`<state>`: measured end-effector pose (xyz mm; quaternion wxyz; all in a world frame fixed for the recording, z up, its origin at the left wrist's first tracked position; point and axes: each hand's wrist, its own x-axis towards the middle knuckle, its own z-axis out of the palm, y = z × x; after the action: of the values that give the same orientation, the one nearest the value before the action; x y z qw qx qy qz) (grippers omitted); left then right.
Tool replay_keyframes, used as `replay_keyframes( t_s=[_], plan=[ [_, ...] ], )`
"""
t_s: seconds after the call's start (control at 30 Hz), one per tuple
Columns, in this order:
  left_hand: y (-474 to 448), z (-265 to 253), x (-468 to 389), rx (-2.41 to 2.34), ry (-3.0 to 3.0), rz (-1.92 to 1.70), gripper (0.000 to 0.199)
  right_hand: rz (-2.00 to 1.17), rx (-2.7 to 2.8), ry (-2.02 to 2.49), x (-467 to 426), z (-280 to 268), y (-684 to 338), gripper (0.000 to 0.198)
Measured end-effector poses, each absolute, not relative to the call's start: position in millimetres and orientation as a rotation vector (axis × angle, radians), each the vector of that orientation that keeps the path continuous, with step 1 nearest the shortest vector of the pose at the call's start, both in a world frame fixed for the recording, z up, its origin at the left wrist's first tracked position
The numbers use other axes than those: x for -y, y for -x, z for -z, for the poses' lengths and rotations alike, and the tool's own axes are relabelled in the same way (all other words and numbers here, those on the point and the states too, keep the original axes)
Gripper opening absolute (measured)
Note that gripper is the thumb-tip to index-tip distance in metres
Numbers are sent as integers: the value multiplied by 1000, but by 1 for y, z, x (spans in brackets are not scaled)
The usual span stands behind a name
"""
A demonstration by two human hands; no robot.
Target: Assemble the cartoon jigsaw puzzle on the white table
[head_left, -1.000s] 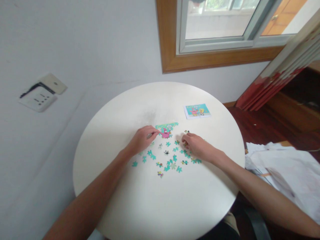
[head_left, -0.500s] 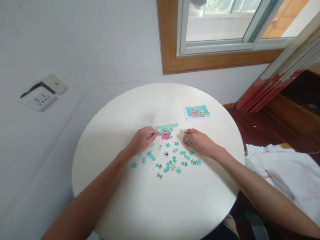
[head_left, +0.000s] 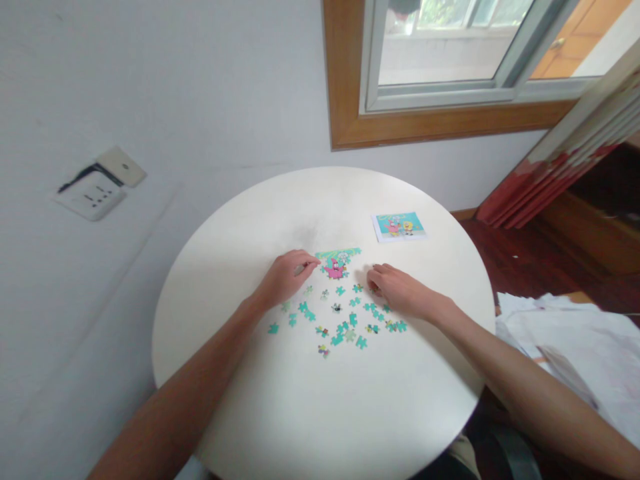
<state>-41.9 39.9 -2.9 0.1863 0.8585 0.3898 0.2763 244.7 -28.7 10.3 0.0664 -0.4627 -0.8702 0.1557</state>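
A partly joined jigsaw puzzle [head_left: 336,267] lies on the white table, showing a green top strip and a pink starfish figure. At its left edge is my left hand [head_left: 290,272], thumb and forefinger pinched together; what sits between them, if anything, is too small to name. Just right of the puzzle, my right hand [head_left: 393,285] has its fingers curled down over the tabletop. Those fingers hide whatever they hold. Loose puzzle pieces [head_left: 353,319], mostly teal with some yellow ones, are scattered in front of both hands.
A picture card [head_left: 400,228] with the same cartoon figures lies at the back right of the round table [head_left: 330,407]. Behind it are a wall and a wood-framed window [head_left: 345,131]. White papers [head_left: 565,347] are piled to the right, below a red-and-cream curtain [head_left: 515,183].
The whole view has shifted slightly. My right hand has moved a little left toward the puzzle, its fingers more curled. My left hand stays pinched at the puzzle's left edge.
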Motion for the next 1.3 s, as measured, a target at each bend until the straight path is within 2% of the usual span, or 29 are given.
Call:
replay_keyframes(
  t_s=[0.33, 0.6, 0.73, 0.97, 1.03, 1.1, 1.2, 1.3],
  plan=[
    [39, 1, -39, -1113, -2414, -798, 19, -620, 2482, 1412, 31, -10, -247, 16],
    [29, -10, -22, -981, -2394, -782, 12, -1110, 1959, 1224, 6, -24, -218, 16],
    [26, -10, -17, -942, -2380, -843, 19, -1404, 1743, 1141, -12, -18, -200, 4],
    [24, -8, -17, -851, -2500, -838, 17, -1582, 1653, 1019, -22, -10, -190, 19],
    [25, -8, -18, -876, -2518, -804, 16, -1495, 1711, 1027, -22, -9, -192, 14],
    [27, -7, -21, -917, -2515, -769, 16, -1228, 1853, 1081, -22, -7, -196, 7],
    [30, -1, -25, -968, -2488, -702, 18, -712, 2123, 1118, -22, -3, -206, 20],
    [32, 5, -28, -1004, -2447, -650, 21, -485, 2319, 1094, -22, 4, -211, 29]
  ],
)
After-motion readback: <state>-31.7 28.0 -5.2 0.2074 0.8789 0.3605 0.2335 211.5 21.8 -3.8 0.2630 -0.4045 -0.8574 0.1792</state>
